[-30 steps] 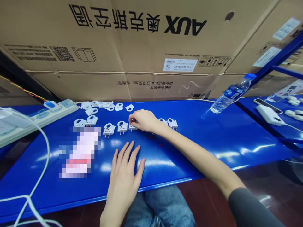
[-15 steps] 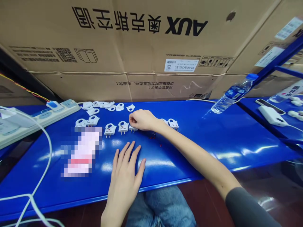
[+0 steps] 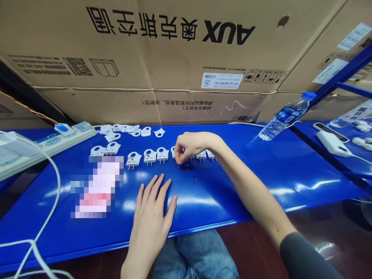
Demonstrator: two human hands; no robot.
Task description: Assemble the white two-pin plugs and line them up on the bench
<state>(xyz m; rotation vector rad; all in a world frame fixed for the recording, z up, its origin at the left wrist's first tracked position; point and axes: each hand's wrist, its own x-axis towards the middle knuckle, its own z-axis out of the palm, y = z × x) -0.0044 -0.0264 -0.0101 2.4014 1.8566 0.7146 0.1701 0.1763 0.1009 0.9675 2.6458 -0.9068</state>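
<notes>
R. hand has thumb & fingertips drawn together in a pinch; what is between them, I can't tell. Just beside lie tiny thin parts w/ red bits on the smooth, glossy blue table. White plastic plugs, each w/ round hole & thin metal pins, sit in a row around this hand. L. hand rests flat nearer the body, fingers apart. Farther: clear plastic bottle, creased brown cardboard box.

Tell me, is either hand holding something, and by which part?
The left hand, spread palm-down, holds nothing. The right hand is pinched near white plugs; whether it grips anything cannot be told.
</notes>
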